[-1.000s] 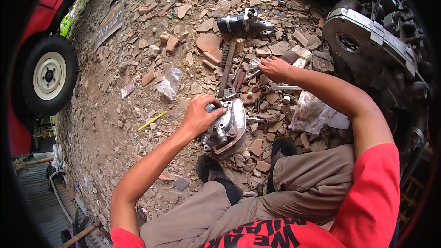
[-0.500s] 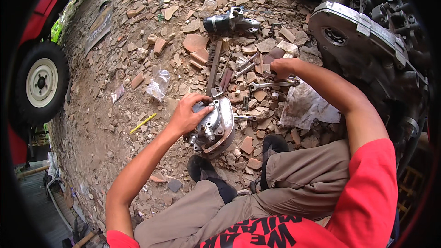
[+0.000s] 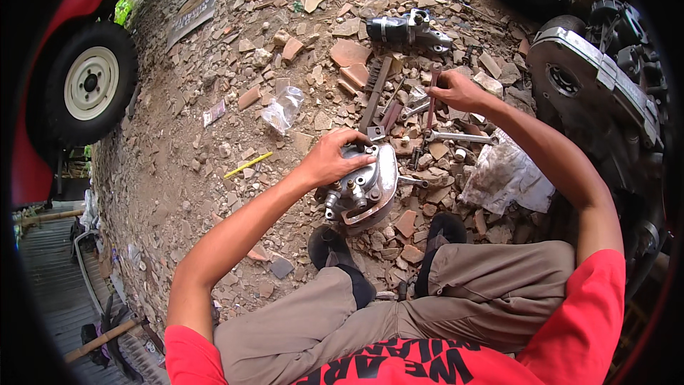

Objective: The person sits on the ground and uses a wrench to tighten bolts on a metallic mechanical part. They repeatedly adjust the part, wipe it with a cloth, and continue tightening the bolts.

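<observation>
My left hand (image 3: 336, 160) grips a silver metal housing (image 3: 365, 184) with bolts and pipe fittings, which rests on an oval metal base (image 3: 386, 184) between my feet. Its thumb lies across the top and the fingers curl over the far side. Farther right, my right hand (image 3: 457, 91) pinches a long, thin reddish-brown tool (image 3: 431, 103), whose exact kind I cannot make out. Just below it an open-ended wrench (image 3: 464, 138) lies on the rubble. Another wrench (image 3: 413, 182) pokes out beside the base. A wire brush (image 3: 377, 93) lies beyond the housing.
Broken tile and stones cover the ground. A black cylindrical motor-like part (image 3: 407, 31) lies at the far side, a dirty white cloth (image 3: 507, 175) at right. A large engine (image 3: 584, 85) stands far right, a vehicle wheel (image 3: 89, 84) left. A clear plastic bag (image 3: 283, 109) lies left of the brush.
My right hand has raised the reddish-brown tool from among the loose tools. My left hand stays on the housing. The whole view has shifted, moving the scene rightward.
</observation>
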Action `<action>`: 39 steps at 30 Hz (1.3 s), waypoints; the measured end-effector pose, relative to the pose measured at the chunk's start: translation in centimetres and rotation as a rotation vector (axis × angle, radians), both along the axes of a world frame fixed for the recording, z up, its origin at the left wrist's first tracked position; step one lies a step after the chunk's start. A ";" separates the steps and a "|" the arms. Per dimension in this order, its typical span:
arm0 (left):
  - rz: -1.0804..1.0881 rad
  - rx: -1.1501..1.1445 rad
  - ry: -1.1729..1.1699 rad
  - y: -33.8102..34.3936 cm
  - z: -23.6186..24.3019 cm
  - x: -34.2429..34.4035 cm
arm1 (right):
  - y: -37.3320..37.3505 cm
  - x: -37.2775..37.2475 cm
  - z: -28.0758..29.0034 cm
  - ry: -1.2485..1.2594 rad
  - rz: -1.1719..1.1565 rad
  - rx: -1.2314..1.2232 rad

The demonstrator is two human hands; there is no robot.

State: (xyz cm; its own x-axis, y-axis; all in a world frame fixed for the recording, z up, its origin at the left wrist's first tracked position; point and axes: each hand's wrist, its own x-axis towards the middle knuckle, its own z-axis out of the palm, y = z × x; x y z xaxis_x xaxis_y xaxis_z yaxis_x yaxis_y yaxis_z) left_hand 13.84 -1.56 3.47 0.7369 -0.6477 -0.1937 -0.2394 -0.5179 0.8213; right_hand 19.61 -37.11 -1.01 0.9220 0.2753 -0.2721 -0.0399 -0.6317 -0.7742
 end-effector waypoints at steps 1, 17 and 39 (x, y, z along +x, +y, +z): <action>0.061 0.025 0.139 0.0 0.4 0.0 | 1.8 -0.8 0.9 0.089 -0.051 0.083; 0.033 0.032 -0.120 0.0 -0.3 -0.1 | 7.3 -2.9 4.6 0.439 -0.334 0.511; 0.028 -0.006 -0.013 1.1 -0.6 0.0 | 5.9 -6.4 1.8 0.649 -0.150 1.010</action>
